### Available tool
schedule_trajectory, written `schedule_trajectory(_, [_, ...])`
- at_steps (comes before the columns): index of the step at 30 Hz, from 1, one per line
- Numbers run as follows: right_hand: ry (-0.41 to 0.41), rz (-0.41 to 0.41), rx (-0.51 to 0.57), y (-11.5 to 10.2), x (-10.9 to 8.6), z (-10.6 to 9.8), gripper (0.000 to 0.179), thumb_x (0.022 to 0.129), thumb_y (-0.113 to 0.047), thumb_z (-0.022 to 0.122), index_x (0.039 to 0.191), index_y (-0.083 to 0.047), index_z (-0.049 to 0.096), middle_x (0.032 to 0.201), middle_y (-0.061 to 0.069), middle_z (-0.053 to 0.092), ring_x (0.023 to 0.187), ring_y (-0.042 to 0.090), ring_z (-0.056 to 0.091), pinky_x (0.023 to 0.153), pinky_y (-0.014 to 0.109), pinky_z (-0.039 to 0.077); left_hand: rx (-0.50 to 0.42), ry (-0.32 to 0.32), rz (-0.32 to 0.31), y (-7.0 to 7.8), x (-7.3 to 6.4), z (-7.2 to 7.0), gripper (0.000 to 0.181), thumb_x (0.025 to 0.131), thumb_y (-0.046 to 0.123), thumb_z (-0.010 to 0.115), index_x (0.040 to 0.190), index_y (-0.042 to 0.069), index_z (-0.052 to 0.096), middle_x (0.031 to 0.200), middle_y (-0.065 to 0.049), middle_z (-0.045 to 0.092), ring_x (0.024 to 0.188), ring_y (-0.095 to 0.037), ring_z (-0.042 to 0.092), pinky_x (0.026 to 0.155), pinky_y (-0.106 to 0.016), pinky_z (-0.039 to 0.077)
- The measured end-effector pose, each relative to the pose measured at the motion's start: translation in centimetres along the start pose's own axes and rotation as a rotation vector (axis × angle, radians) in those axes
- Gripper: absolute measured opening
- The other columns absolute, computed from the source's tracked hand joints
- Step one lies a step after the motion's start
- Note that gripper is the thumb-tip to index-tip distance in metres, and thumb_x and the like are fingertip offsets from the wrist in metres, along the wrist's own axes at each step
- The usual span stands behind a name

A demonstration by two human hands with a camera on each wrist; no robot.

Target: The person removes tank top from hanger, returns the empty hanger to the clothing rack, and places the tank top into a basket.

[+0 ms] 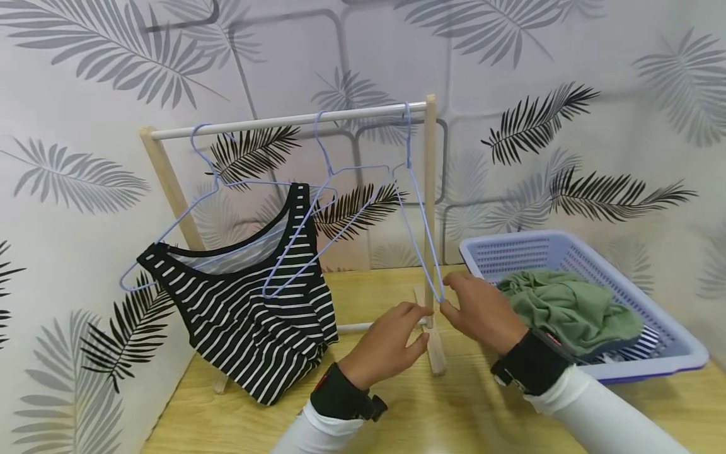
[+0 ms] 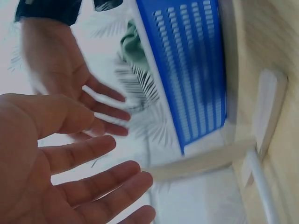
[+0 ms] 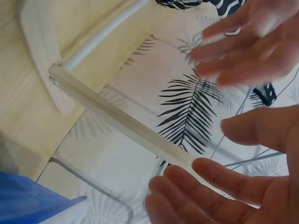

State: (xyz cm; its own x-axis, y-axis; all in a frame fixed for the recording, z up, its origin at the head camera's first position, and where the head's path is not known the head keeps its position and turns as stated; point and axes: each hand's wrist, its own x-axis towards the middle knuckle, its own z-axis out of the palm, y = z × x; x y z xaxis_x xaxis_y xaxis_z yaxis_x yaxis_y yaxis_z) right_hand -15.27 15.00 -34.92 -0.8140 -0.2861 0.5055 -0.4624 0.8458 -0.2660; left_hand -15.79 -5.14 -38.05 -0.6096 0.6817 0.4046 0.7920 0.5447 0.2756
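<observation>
My left hand (image 1: 388, 347) is in front of the rack's right post, fingers relaxed and holding nothing. Just to its right, my right hand (image 1: 484, 312) has its fingertips near the lower corner of a light blue hanger (image 1: 426, 221); in the right wrist view its fingers (image 3: 224, 186) are loosely bent with nothing between them. A second bare hanger (image 1: 300, 230) hangs mid-rail. On the leftmost hanger (image 1: 193, 208) is a black-and-white striped tank top (image 1: 255, 315), one strap over each end, tilted down to the left.
The hangers hang from a white rail (image 1: 368, 115) between wooden posts (image 1: 431, 157). To the right, a blue-purple plastic basket (image 1: 675, 343) holds a green cloth (image 1: 567, 309) over striped fabric. Leaf-patterned wall covering stands behind the wooden table (image 1: 465, 410).
</observation>
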Motion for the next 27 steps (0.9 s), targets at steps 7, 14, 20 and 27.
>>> schedule_trajectory(7, [0.021,0.061,0.011,0.9,3.9,1.2,0.020,0.089,-0.016,0.064,0.095,0.003,0.063,0.079,0.015,0.067,0.066,0.029,0.063,0.058,0.044,0.050,-0.022,0.045,-0.048,-0.6,-3.4,-4.2,0.033,0.096,0.022,0.058,0.128,0.013,0.057,0.123,-0.001,0.058,0.113,-0.014,0.057,0.093,-0.033,0.047])
schedule_trajectory(14, [0.153,0.054,-0.063,1.0,6.8,1.8,0.031,0.087,-0.019,0.062,0.060,-0.008,0.051,0.053,0.008,0.053,0.046,0.028,0.052,0.043,0.045,0.040,-0.094,0.140,-0.003,0.3,-6.4,-9.4,0.025,0.097,0.020,0.057,0.122,0.017,0.062,0.119,0.007,0.061,0.107,-0.006,0.057,0.088,-0.030,0.049])
schedule_trajectory(20, [0.093,0.096,-0.051,1.3,7.3,2.2,0.028,0.091,-0.019,0.057,0.065,-0.008,0.053,0.056,0.008,0.053,0.047,0.028,0.052,0.041,0.042,0.039,-0.074,0.300,0.037,0.5,-9.2,-14.7,0.023,0.097,0.011,0.056,0.117,0.015,0.066,0.112,0.005,0.065,0.093,-0.005,0.060,0.076,-0.024,0.052])
schedule_trajectory(27, [0.052,0.097,-0.021,1.6,8.0,2.0,0.028,0.091,-0.017,0.053,0.064,-0.007,0.054,0.056,0.008,0.053,0.048,0.028,0.051,0.045,0.044,0.040,0.125,0.595,-0.074,-3.1,-11.2,-21.5,0.024,0.093,0.005,0.055,0.113,0.008,0.068,0.103,-0.003,0.068,0.087,-0.012,0.062,0.071,-0.014,0.046])
